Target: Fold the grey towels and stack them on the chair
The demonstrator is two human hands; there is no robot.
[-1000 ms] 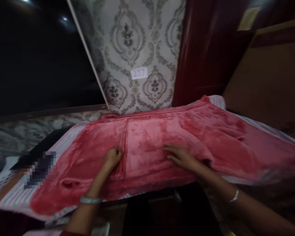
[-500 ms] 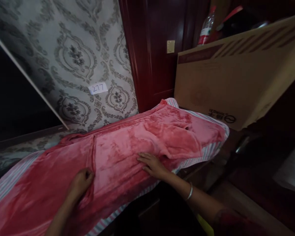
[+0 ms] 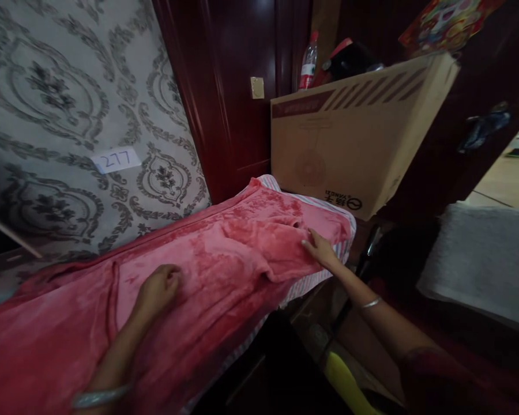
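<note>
- Pink fleece blanket [image 3: 199,271] – spread lengthwise over striped cloth [image 3: 339,248], long side along the wall, fold near far end
- left hand [image 3: 158,291] – fingers curled, on the blanket mid-length; grip or not, can't tell
- right hand [image 3: 322,249] – fingers extended, narrow, touching the blanket's fold near the far end; not gripping
- cardboard box [image 3: 328,144] – just past the far end
- wallpaper [image 3: 52,115] – beside the blanket, with 277 label [image 3: 116,159]
- red wooden door [image 3: 225,98] – behind the far end
</note>
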